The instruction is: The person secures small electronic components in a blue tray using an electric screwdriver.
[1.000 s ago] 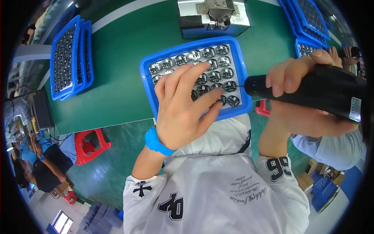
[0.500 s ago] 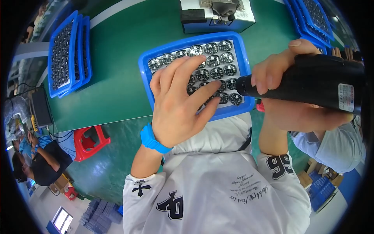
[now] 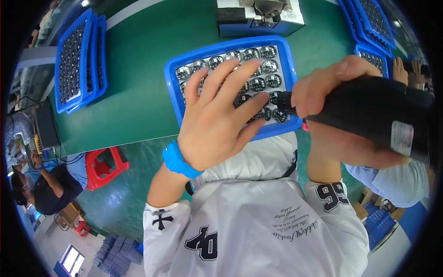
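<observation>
My right hand (image 3: 323, 87) is wrapped round a black electric screwdriver (image 3: 364, 108), a thick tapered tool with a small label on its side. Its narrow nose points left over the right side of a blue tray (image 3: 290, 60), by the rightmost round parts. Rows of small round circuit-board parts (image 3: 259, 83), black and silver, sit in the tray on a white liner. Spread above them, my left hand (image 3: 214, 120) has its fingers apart. Its index fingertip and thumb are close to parts near the screwdriver's nose; whether they touch is hard to see. A blue watch is on that wrist.
Beyond the tray, a metal-topped box device (image 3: 260, 21) stands on the green table (image 3: 138, 69). Stacked blue trays of parts stand at the left (image 3: 76, 64) and far right (image 3: 369, 23). A red stool (image 3: 106, 168) and another person (image 3: 60, 184) are at the left.
My left hand has shifted slightly, its fingers spreading wider over the tray. The screwdriver's back end has tilted downward in the picture, while its nose stays near the same parts.
</observation>
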`<action>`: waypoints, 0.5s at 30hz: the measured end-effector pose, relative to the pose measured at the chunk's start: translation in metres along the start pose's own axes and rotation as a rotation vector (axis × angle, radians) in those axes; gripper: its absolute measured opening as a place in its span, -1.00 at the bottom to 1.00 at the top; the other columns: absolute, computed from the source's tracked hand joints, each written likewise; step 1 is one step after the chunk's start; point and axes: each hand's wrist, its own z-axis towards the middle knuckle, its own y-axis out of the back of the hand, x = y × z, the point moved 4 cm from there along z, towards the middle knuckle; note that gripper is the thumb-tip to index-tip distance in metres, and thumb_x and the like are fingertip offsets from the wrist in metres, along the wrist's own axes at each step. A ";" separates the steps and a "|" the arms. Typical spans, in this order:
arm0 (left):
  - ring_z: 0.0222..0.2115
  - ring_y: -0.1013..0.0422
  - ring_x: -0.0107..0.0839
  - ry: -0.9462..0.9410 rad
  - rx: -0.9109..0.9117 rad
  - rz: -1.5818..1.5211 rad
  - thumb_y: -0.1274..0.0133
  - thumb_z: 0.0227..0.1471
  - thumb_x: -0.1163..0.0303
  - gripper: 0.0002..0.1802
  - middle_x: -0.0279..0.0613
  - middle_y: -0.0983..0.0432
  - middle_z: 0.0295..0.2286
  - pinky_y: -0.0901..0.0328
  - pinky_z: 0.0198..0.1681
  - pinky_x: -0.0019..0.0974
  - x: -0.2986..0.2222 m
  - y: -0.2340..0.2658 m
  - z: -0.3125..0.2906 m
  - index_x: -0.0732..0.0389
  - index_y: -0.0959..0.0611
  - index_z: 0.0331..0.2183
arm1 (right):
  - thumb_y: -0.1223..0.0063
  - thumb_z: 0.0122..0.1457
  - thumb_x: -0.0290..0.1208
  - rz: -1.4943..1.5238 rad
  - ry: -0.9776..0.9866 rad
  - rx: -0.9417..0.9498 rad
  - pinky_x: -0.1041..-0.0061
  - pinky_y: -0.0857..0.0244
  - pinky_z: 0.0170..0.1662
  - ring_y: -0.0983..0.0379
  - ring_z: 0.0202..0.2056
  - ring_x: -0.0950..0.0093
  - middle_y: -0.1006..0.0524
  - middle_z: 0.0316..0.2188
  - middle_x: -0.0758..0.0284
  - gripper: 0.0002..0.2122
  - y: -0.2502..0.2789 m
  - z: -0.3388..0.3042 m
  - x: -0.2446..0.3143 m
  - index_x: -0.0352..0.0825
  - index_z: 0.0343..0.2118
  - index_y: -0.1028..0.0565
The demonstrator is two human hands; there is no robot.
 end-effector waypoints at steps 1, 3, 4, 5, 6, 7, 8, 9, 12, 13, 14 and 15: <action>0.20 -0.25 -0.03 0.003 -0.003 -0.003 -0.40 -0.20 0.24 -0.60 -0.12 -0.38 0.20 -0.06 0.23 0.03 0.001 0.002 0.004 0.01 -0.79 -0.20 | 0.04 -0.18 0.72 0.007 -0.008 -0.014 0.34 -0.33 -0.35 -0.42 -0.50 0.35 -0.51 -0.43 0.15 0.17 0.000 0.000 0.000 -0.45 0.13 -0.28; 0.28 -0.16 -0.04 -0.133 0.133 0.004 -0.39 -0.17 0.13 -0.57 -0.21 -0.29 0.28 -0.03 0.29 0.13 0.001 -0.002 0.014 -0.05 -0.79 -0.16 | 0.01 -0.19 0.71 0.018 -0.023 -0.043 0.33 -0.33 -0.36 -0.42 -0.51 0.34 -0.51 -0.44 0.14 0.15 0.000 -0.001 0.000 -0.45 0.12 -0.30; 0.28 -0.16 -0.04 -0.130 0.128 0.005 -0.39 -0.17 0.13 -0.57 -0.21 -0.29 0.28 -0.03 0.29 0.13 0.006 -0.003 0.019 -0.05 -0.79 -0.16 | 0.00 -0.19 0.71 0.027 -0.028 -0.055 0.33 -0.33 -0.37 -0.42 -0.51 0.33 -0.51 -0.44 0.13 0.15 -0.001 0.000 -0.001 -0.45 0.11 -0.30; 0.31 -0.14 -0.05 -0.192 0.190 -0.006 -0.37 -0.14 0.09 -0.56 -0.24 -0.26 0.29 -0.01 0.32 0.16 0.008 -0.007 0.024 -0.08 -0.79 -0.14 | -0.01 -0.19 0.70 0.035 -0.033 -0.068 0.32 -0.33 -0.37 -0.42 -0.51 0.33 -0.51 -0.44 0.13 0.14 -0.002 0.000 -0.002 -0.45 0.10 -0.31; 0.33 -0.11 -0.06 -0.256 0.251 -0.018 -0.36 -0.12 0.05 -0.55 -0.28 -0.24 0.30 0.01 0.35 0.19 0.011 -0.011 0.027 -0.11 -0.79 -0.12 | -0.02 -0.19 0.70 0.043 -0.038 -0.082 0.32 -0.32 -0.38 -0.41 -0.51 0.32 -0.51 -0.45 0.12 0.14 -0.003 0.001 -0.002 -0.45 0.10 -0.31; 0.34 -0.09 -0.06 -0.281 0.266 -0.014 -0.33 -0.09 -0.01 -0.54 -0.29 -0.23 0.30 0.04 0.37 0.23 0.012 -0.013 0.029 -0.11 -0.80 -0.11 | -0.03 -0.19 0.69 0.050 -0.044 -0.100 0.32 -0.32 -0.38 -0.41 -0.52 0.32 -0.51 -0.45 0.11 0.13 -0.004 0.000 -0.002 -0.45 0.09 -0.32; 0.34 -0.09 -0.06 -0.280 0.266 -0.016 -0.33 -0.09 -0.01 -0.54 -0.29 -0.23 0.30 0.04 0.37 0.23 0.015 -0.013 0.031 -0.11 -0.80 -0.11 | -0.04 -0.20 0.69 0.058 -0.051 -0.118 0.31 -0.32 -0.39 -0.41 -0.52 0.31 -0.51 -0.45 0.11 0.13 -0.005 -0.001 -0.002 -0.45 0.08 -0.32; 0.32 -0.12 -0.09 -0.307 0.245 -0.035 -0.33 -0.09 0.00 -0.56 -0.26 -0.29 0.26 0.03 0.38 0.19 0.017 -0.011 0.033 -0.08 -0.82 -0.14 | -0.05 -0.20 0.68 0.066 -0.057 -0.137 0.31 -0.32 -0.39 -0.41 -0.52 0.31 -0.51 -0.46 0.10 0.12 -0.007 -0.001 -0.002 -0.45 0.07 -0.33; 0.30 -0.17 -0.14 -0.359 0.226 -0.068 -0.33 -0.08 -0.01 -0.59 -0.22 -0.37 0.20 0.01 0.39 0.14 0.017 -0.011 0.040 -0.06 -0.84 -0.18 | -0.08 -0.20 0.67 0.068 -0.076 -0.202 0.30 -0.32 -0.41 -0.41 -0.52 0.29 -0.51 -0.47 0.09 0.10 -0.011 -0.004 0.003 -0.45 0.05 -0.34; 0.29 -0.18 -0.14 -0.368 0.229 -0.069 -0.32 -0.08 -0.02 -0.59 -0.22 -0.39 0.19 0.01 0.39 0.13 0.017 -0.011 0.041 -0.06 -0.84 -0.19 | -0.09 -0.20 0.66 0.073 -0.081 -0.221 0.29 -0.32 -0.41 -0.40 -0.53 0.28 -0.51 -0.47 0.08 0.10 -0.014 -0.005 0.004 -0.45 0.04 -0.35; 0.29 -0.18 -0.14 -0.369 0.229 -0.071 -0.32 -0.08 -0.02 -0.59 -0.22 -0.39 0.19 0.01 0.39 0.13 0.017 -0.011 0.042 -0.06 -0.84 -0.19 | -0.10 -0.21 0.66 0.078 -0.086 -0.240 0.29 -0.31 -0.42 -0.40 -0.53 0.28 -0.51 -0.47 0.07 0.09 -0.017 -0.006 0.004 -0.45 0.04 -0.35; 0.29 -0.18 -0.14 -0.375 0.234 -0.065 -0.31 -0.07 -0.03 -0.58 -0.22 -0.38 0.19 0.01 0.40 0.13 0.017 -0.011 0.043 -0.06 -0.84 -0.18 | -0.11 -0.21 0.65 0.085 -0.091 -0.258 0.29 -0.31 -0.42 -0.40 -0.53 0.27 -0.51 -0.47 0.07 0.09 -0.021 -0.006 0.004 -0.45 0.03 -0.36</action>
